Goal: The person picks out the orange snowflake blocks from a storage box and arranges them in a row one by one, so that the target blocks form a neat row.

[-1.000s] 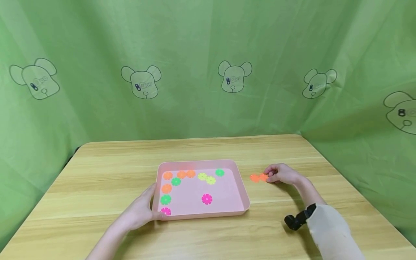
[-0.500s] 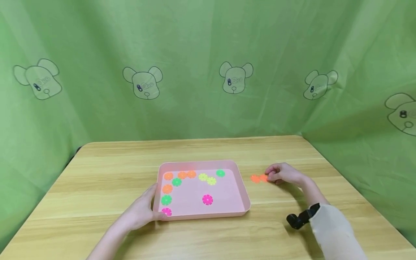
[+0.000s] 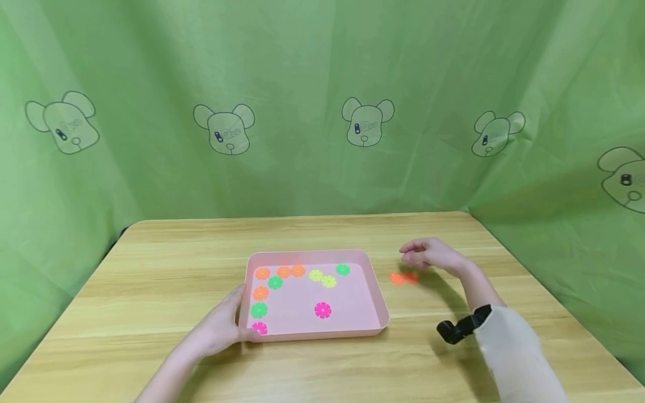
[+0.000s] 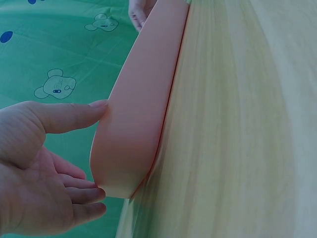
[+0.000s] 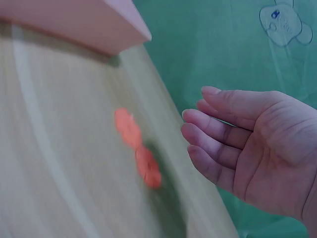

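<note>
A shallow pink tray (image 3: pixel 347 334) lies on the table, holding several flat notched flower discs, such as a magenta disc (image 3: pixel 323 310), a green disc (image 3: pixel 342 270) and a joined yellow pair (image 3: pixel 322 278). My left hand (image 3: pixel 219 327) holds the tray's near-left corner, thumb at the front wall and fingers along the left side; the left wrist view shows the thumb (image 4: pixel 74 116) touching the rim. To the tray's right, two joined orange discs (image 3: pixel 403 278) lie on the wood. My right hand (image 3: pixel 433 256) hovers just beyond them, fingers loosely bent, nothing in it (image 5: pixel 247 144).
Wooden tabletop (image 3: pixel 151 268) surrounds the tray. Green curtain (image 3: pixel 302 168) printed with bear heads stands behind the table and at both sides. A black camera mount (image 3: pixel 462 326) juts from my right wrist.
My right hand has let go of the joined orange discs and lifted up and away from them. They stay on the table. My left hand keeps its hold on the tray.
</note>
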Demonstrator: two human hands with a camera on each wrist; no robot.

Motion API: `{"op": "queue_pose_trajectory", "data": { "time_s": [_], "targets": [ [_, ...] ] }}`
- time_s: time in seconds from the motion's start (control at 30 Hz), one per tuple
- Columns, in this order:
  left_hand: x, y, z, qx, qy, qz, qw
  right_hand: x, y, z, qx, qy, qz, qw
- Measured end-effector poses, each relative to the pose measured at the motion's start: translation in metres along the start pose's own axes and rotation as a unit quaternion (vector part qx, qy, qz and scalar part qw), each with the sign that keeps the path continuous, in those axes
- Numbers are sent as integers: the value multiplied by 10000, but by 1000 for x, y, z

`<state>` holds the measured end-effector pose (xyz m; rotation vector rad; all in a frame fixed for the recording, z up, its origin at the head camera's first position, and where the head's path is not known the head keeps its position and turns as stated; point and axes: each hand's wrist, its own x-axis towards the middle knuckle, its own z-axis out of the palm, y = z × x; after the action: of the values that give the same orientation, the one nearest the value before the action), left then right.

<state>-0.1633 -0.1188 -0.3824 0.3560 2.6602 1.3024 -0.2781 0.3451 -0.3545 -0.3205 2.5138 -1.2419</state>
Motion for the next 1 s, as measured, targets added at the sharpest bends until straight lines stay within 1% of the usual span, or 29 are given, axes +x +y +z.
{"op": "queue_pose_trajectory", "data": {
  "time_s": [0.17,0.37,0.43,0.63,0.8,1.0],
  "targets": [
    [1,0,0,12,9,-14,10000,11,-18,5,118,-65,-131,9998],
    [0,3,-2,-68,-21,-10,10000,27,-41,13,112,-106,-298,9994],
    [0,4,-2,-31,-29,-19,10000,32,-50,16,115,-108,-341,9993],
    [0,4,-2,127,-28,-55,9999,44,-72,29,230,-284,-459,9983],
    [0,3,-1,187,-17,-60,9998,54,-84,41,315,-391,-497,9975],
    [-1,3,-1,204,-27,-87,9997,67,-94,59,479,-480,-527,9963]
  ]
}}
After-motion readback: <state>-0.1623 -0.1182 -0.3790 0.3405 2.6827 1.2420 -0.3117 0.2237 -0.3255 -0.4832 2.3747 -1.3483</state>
